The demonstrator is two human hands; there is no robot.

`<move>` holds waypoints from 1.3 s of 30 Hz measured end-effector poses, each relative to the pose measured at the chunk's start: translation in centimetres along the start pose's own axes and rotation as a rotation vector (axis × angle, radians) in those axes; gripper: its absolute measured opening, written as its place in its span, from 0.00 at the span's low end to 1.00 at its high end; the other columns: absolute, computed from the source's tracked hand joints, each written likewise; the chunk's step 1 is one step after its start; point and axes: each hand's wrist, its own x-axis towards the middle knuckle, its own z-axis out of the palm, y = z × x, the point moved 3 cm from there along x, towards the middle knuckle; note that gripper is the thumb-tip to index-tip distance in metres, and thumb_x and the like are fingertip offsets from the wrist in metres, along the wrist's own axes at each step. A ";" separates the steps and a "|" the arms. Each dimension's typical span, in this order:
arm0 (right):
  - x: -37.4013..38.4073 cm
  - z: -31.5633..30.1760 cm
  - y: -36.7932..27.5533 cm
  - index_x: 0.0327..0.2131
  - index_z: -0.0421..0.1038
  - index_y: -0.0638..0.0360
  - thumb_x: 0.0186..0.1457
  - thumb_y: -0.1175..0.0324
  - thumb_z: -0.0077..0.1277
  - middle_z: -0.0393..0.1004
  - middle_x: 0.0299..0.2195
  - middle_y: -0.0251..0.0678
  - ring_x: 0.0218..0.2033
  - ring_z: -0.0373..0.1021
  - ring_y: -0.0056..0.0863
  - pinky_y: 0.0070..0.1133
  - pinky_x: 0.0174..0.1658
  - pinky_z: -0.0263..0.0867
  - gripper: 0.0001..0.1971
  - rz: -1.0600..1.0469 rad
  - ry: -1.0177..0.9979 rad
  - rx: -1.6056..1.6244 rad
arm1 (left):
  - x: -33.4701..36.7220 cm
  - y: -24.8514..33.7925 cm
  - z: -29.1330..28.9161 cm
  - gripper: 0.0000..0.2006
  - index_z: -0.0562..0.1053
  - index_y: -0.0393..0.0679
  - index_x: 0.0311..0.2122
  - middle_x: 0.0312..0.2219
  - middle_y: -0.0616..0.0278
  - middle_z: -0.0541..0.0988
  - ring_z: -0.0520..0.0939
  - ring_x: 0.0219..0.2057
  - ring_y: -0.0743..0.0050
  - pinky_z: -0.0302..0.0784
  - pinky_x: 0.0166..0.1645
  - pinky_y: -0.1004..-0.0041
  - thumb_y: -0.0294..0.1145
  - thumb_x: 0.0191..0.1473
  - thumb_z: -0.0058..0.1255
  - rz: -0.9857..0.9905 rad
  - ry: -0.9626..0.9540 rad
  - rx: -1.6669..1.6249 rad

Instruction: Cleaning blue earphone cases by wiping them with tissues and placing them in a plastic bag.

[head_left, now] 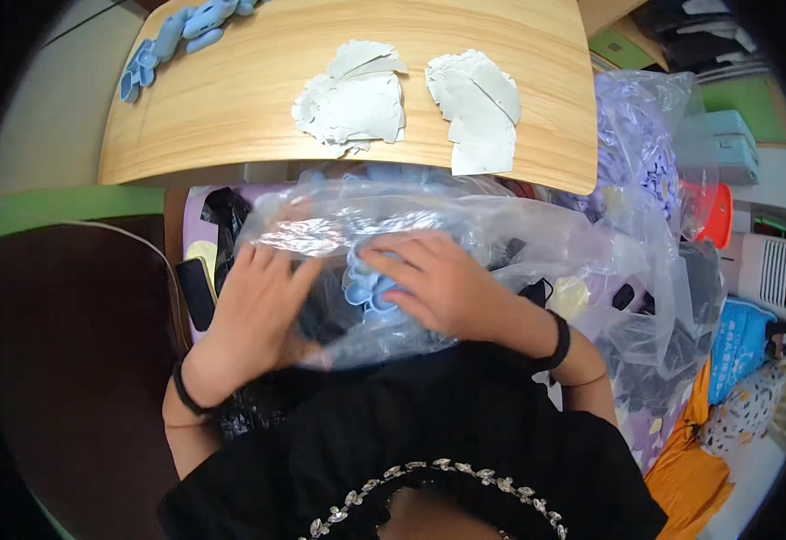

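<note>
On my lap lies a large clear plastic bag (321,229), crumpled and shiny, stretching off to the right. A small cluster of light-blue molded plastic pieces (366,290) shows at its middle. My right hand (442,283) reaches over the cluster from the right, its fingers and thumb around the upper right of the pieces. At the bag's left side, my left hand (262,306) has its fingers stretched forward and the thumb apart, touching the film. Its outline is slightly blurred. Part of the cluster is hidden under my right fingers.
Ahead, a wooden tabletop (240,117) carries two stacks of pale, ragged flakes (352,99) and more light-blue pieces (168,45). A dark phone (197,292) lies left. A bag of purple pieces (636,144), a red container (717,216) and a blue bag (740,346) stand right.
</note>
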 end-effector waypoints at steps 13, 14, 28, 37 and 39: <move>3.0 -11.2 11.9 0.31 0.74 0.65 0.46 0.71 0.57 0.72 0.25 0.39 0.25 0.71 0.26 0.18 0.28 0.66 0.09 0.290 0.490 -0.366 | 11.6 -18.0 -6.7 0.18 0.74 0.39 0.38 0.32 0.58 0.79 0.77 0.38 0.66 0.71 0.43 0.70 0.39 0.43 0.60 -0.142 0.912 -0.365; 3.1 -10.9 11.8 0.31 0.74 0.65 0.46 0.71 0.57 0.72 0.25 0.39 0.25 0.71 0.26 0.18 0.28 0.66 0.09 0.268 0.500 -0.368 | 13.2 -20.4 -6.5 0.20 0.74 0.39 0.38 0.32 0.58 0.79 0.77 0.40 0.63 0.70 0.44 0.68 0.41 0.42 0.61 -0.182 0.951 -0.198; 1.7 -13.2 7.9 0.31 0.73 0.67 0.47 0.79 0.52 0.74 0.27 0.35 0.27 0.71 0.21 0.16 0.32 0.67 0.05 0.378 0.653 -0.017 | 11.8 -20.1 -5.4 0.17 0.71 0.37 0.40 0.27 0.58 0.76 0.76 0.31 0.67 0.70 0.39 0.71 0.38 0.48 0.51 -0.094 1.002 -0.954; 3.7 -14.0 -6.0 0.36 0.73 0.64 0.48 0.81 0.51 0.74 0.36 0.37 0.39 0.71 0.28 0.24 0.46 0.65 0.09 -0.344 0.848 -0.419 | 6.4 1.6 -1.8 0.29 0.63 0.35 0.47 0.16 0.67 0.62 0.59 0.12 0.80 0.54 0.15 0.79 0.53 0.57 0.26 0.555 -0.316 -2.712; 3.1 -11.4 -6.4 0.35 0.73 0.63 0.45 0.80 0.53 0.74 0.35 0.37 0.38 0.71 0.29 0.24 0.44 0.66 0.10 -0.364 0.762 -0.454 | 5.6 3.7 -0.6 0.28 0.65 0.38 0.46 0.15 0.68 0.62 0.57 0.12 0.81 0.51 0.14 0.80 0.55 0.57 0.27 0.782 -0.479 -2.780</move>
